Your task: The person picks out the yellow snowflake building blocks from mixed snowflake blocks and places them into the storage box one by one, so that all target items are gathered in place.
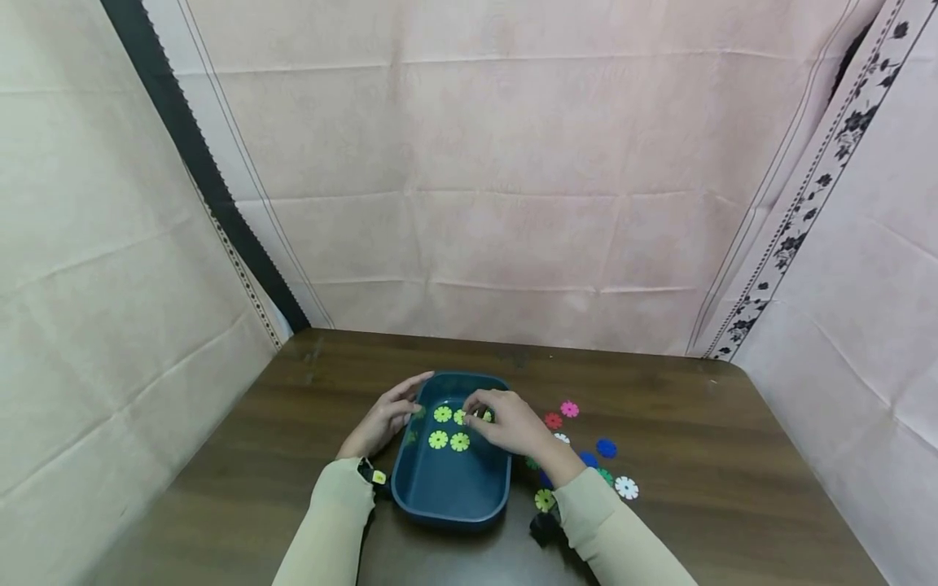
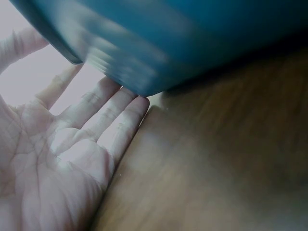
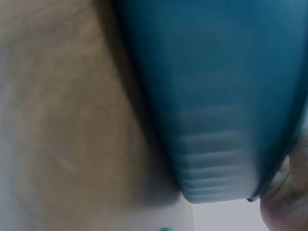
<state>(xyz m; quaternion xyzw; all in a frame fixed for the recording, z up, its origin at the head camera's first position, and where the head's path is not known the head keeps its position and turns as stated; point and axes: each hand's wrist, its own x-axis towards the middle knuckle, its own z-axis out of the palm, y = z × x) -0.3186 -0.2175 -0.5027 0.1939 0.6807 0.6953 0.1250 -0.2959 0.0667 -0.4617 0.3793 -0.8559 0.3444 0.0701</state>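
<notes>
A dark blue tray (image 1: pixel 450 492) sits in front of me with several yellow-green flower-shaped pieces (image 1: pixel 438 439) on its floor. My left hand (image 1: pixel 388 417) rests against the tray's left side, thumb by the rim. In the left wrist view the fingers of that hand (image 2: pixel 72 130) reach out straight to the tray's outer wall (image 2: pixel 139 53). Over the far part of the tray, my right hand (image 1: pixel 509 423) bends its thumb and forefinger together at the edge of a yellow-green flower piece (image 1: pixel 458 417). Another such piece (image 1: pixel 488 416) shows between its fingers.
Right of the tray, loose flower pieces lie on the brown table (image 1: pixel 681 456): pink (image 1: pixel 569 408), red (image 1: pixel 553 421), blue (image 1: pixel 606 448), white (image 1: pixel 626 487) and green ones. A yellow-green piece (image 1: pixel 544 500) lies by the right wrist. Pale cloth (image 1: pixel 513 203) hangs around the table.
</notes>
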